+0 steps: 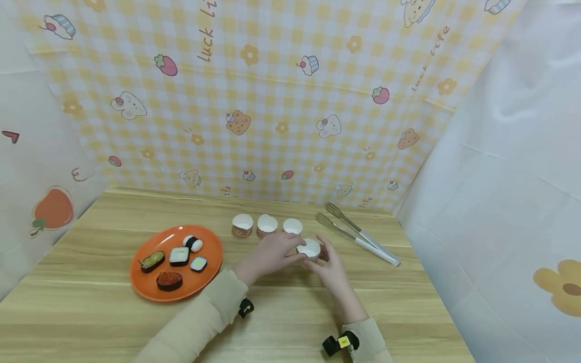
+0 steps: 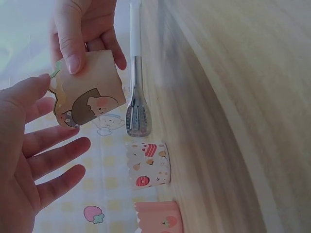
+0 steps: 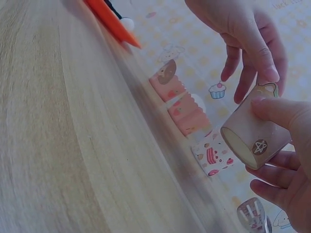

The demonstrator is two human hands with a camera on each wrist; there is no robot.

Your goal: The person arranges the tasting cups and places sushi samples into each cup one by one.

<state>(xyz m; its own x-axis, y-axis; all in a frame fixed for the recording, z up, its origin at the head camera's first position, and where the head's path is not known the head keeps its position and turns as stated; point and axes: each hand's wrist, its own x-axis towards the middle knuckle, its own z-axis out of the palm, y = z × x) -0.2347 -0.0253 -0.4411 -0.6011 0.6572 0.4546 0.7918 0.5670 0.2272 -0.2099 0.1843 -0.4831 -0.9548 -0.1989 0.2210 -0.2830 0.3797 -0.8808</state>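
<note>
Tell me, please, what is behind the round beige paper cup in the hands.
In the head view, behind the beige paper cup stands a white paper cup with printed cakes, its lower part hidden by the left hand. The wooden tabletop behind the held cup is covered.

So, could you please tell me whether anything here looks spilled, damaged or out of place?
Nothing stands out: the held paper cup looks intact where visible, three other cups stand in a row, the sushi pieces sit on the orange plate, and the tongs lie on the table.
</note>
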